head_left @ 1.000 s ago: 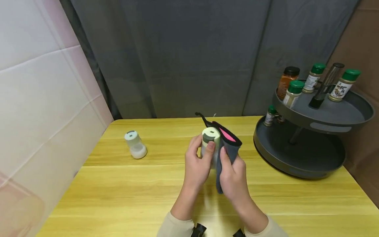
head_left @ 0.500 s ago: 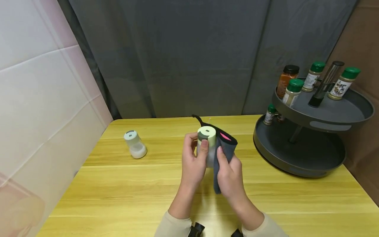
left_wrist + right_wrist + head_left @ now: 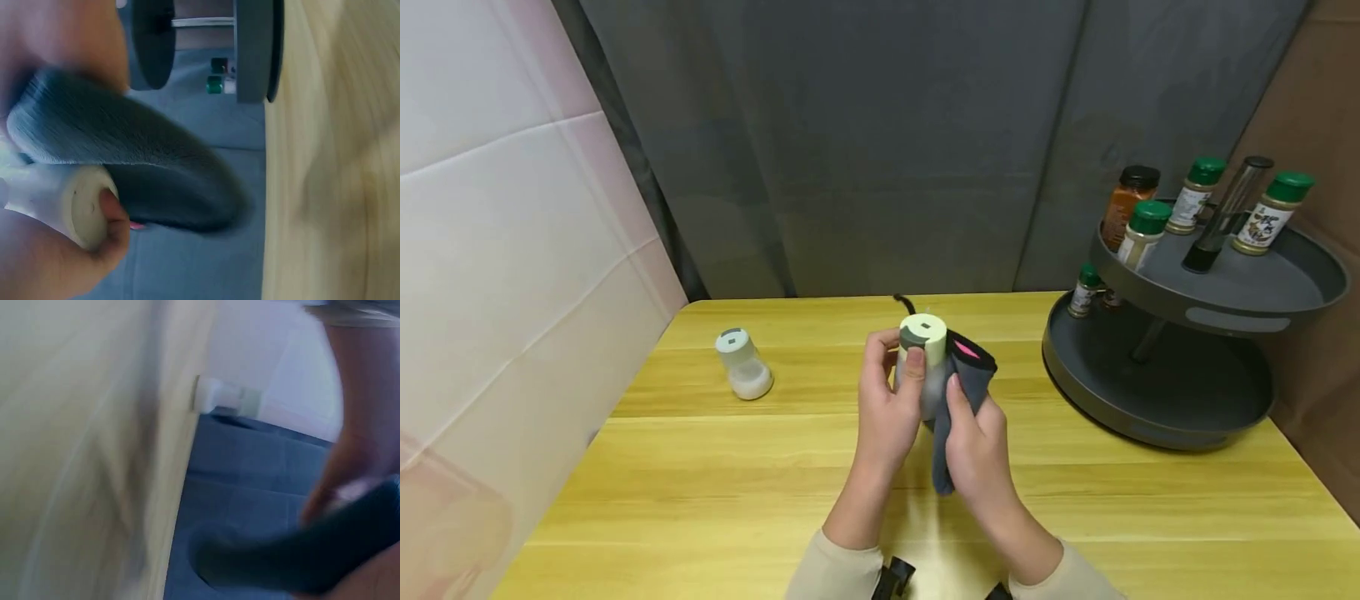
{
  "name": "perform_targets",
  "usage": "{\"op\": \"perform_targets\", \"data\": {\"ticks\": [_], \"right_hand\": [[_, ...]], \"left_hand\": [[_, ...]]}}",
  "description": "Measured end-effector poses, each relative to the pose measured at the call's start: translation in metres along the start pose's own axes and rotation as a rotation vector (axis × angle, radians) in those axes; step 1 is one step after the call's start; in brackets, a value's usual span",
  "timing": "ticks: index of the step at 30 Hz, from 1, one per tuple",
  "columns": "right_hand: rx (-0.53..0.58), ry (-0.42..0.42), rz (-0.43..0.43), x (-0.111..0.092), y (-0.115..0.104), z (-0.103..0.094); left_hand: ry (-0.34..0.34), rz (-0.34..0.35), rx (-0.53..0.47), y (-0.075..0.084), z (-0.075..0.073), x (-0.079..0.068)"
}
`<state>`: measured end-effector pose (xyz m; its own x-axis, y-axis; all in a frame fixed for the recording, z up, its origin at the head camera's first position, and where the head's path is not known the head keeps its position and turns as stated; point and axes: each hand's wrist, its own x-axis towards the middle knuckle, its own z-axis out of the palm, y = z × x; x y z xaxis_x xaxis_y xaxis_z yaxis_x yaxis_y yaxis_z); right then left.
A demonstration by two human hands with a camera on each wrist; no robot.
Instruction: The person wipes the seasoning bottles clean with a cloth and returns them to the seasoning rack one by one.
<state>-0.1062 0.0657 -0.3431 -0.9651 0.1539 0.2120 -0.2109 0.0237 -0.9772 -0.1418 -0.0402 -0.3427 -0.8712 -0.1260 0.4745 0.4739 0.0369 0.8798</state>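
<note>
My left hand (image 3: 883, 417) grips a seasoning jar (image 3: 933, 385) with a pale yellow-green cap, fingers round its left side and thumb in front. In my right hand (image 3: 983, 450) is a folded grey cloth (image 3: 972, 383) with a black edge, a bit of pink inside and a black loop (image 3: 904, 302) beyond the jar. The cloth lies against the jar's right side. In the left wrist view, left fingers reach round the pale round base of the jar (image 3: 89, 209), under the blurred cloth (image 3: 125, 131). The right wrist view shows the cloth (image 3: 294, 562) dark and blurred.
A similar jar (image 3: 743, 367) with white contents stands on the wooden table (image 3: 737, 500) at the left. At the right is a dark two-tier round rack (image 3: 1157, 408) holding several spice bottles, most with green caps. A grey curtain (image 3: 850, 150) hangs behind the table.
Both hands, with the jar and cloth, have shifted slightly left. The cloth has slid lower along the jar, and less of its pink inside shows.
</note>
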Motion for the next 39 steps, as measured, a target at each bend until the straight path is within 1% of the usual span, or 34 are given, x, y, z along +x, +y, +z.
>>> {"op": "perform_targets", "data": {"ticks": [1,2,3,4,6,8,9,10,11,12,14,16,17,18,19,21,23,24,25,26,27,29,31,33,34,36,38,39], "right_hand": [[0.009,-0.012,0.057,0.002,-0.003,-0.002],[0.01,-0.02,0.097,0.004,-0.006,-0.003],[0.012,-0.02,0.109,0.006,-0.01,-0.005],[0.013,-0.015,0.093,0.007,-0.013,-0.005],[0.002,0.016,0.004,0.007,-0.017,-0.004],[-0.022,0.048,-0.091,0.005,-0.015,-0.002],[-0.033,0.062,-0.122,0.004,-0.013,-0.001],[-0.046,0.066,-0.135,0.003,-0.01,-0.001],[-0.062,0.068,-0.128,0.003,-0.008,-0.002],[-0.077,0.059,-0.095,0.004,-0.007,-0.003],[-0.076,0.017,0.008,0.008,-0.009,-0.008],[-0.054,-0.032,0.107,0.013,-0.019,-0.015],[-0.04,-0.044,0.131,0.015,-0.024,-0.017],[-0.023,-0.05,0.129,0.016,-0.03,-0.018],[-0.006,-0.046,0.106,0.017,-0.035,-0.019],[0.003,-0.012,0.008,0.015,-0.036,-0.017],[-0.027,0.034,-0.103,0.01,-0.029,-0.013],[-0.045,0.049,-0.137,0.007,-0.022,-0.011],[-0.06,0.058,-0.143,0.004,-0.016,-0.01],[-0.075,0.056,-0.134,0.002,-0.01,-0.01],[-0.087,0.045,-0.104,0.001,-0.006,-0.011],[-0.071,0.0,0.006,0.002,-0.006,-0.015],[-0.038,-0.048,0.098,0.007,-0.014,-0.021],[-0.005,-0.068,0.129,0.011,-0.026,-0.026],[0.013,-0.065,0.111,0.012,-0.03,-0.027],[-0.001,-0.042,0.038,0.01,-0.034,-0.026],[-0.036,-0.007,-0.02,0.006,-0.03,-0.024],[-0.061,0.009,-0.03,0.004,-0.027,-0.022]], "left_hand": [[0.0,0.004,0.005,-0.002,0.0,0.001],[-0.005,0.004,0.014,-0.004,0.001,0.001],[-0.01,0.005,0.018,-0.006,0.002,0.0],[-0.016,0.004,0.016,-0.008,0.003,-0.001],[-0.031,-0.001,0.0,-0.009,0.006,-0.002],[-0.037,-0.006,-0.019,-0.009,0.009,-0.003],[-0.036,-0.006,-0.032,-0.008,0.009,-0.003],[-0.033,-0.006,-0.041,-0.007,0.01,-0.002],[-0.029,-0.004,-0.048,-0.006,0.01,-0.001],[-0.024,-0.003,-0.052,-0.005,0.01,-0.001],[-0.013,-0.001,-0.052,-0.004,0.01,0.0],[-0.014,0.002,-0.051,-0.005,0.01,0.0],[-0.02,0.0,-0.054,-0.005,0.011,-0.001],[-0.027,-0.001,-0.058,-0.005,0.011,-0.001],[-0.034,0.0,-0.066,-0.005,0.012,-0.002],[-0.049,0.001,-0.079,-0.005,0.013,-0.002],[-0.051,-0.007,-0.087,-0.005,0.013,-0.003],[-0.046,-0.008,-0.084,-0.005,0.013,-0.003],[-0.04,-0.013,-0.081,-0.005,0.013,-0.003],[-0.035,-0.017,-0.076,-0.005,0.012,-0.003],[-0.029,-0.021,-0.072,-0.006,0.012,-0.003],[-0.029,-0.02,-0.064,-0.007,0.012,-0.002],[-0.043,-0.023,-0.061,-0.008,0.012,-0.002],[-0.065,-0.024,-0.057,-0.01,0.013,-0.003],[-0.078,-0.026,-0.058,-0.01,0.014,-0.004],[-0.092,-0.04,-0.056,-0.01,0.015,-0.006],[-0.09,-0.054,-0.057,-0.01,0.016,-0.007],[-0.083,-0.059,-0.059,-0.01,0.016,-0.007]]}}
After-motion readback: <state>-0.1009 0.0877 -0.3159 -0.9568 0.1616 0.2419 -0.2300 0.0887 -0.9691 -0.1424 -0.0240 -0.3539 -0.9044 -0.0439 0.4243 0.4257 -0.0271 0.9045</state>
